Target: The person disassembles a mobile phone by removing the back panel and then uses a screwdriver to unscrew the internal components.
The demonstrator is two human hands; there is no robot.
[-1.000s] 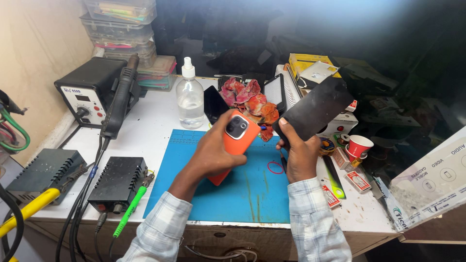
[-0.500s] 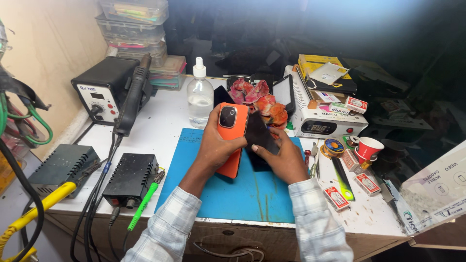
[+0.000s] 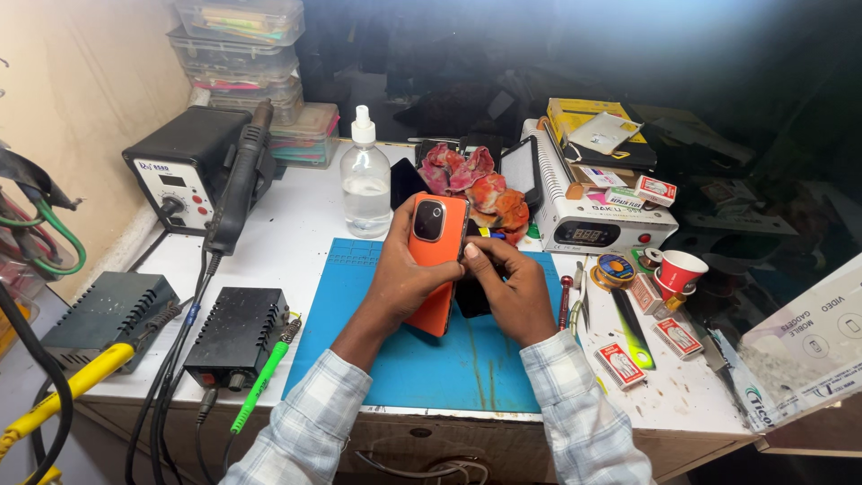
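Small red-and-white boxes (image 3: 620, 364) lie right of the blue mat (image 3: 431, 359) on the counter (image 3: 296, 224); your left hand (image 3: 404, 274) grips the orange phone (image 3: 435, 260), right hand (image 3: 514, 292) fingers pinching its edge.

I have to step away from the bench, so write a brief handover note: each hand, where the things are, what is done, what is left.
Left hand: grips the orange phone, back and camera facing up, tilted above the blue mat.
Right hand: fingers at the phone's right edge, against a dark flat part held beside it.
Nearby: screwdriver and tweezers on the mat's right edge.
Done: the dark part is brought up against the phone.
Left: whether it is seated cannot be told; check that edge.
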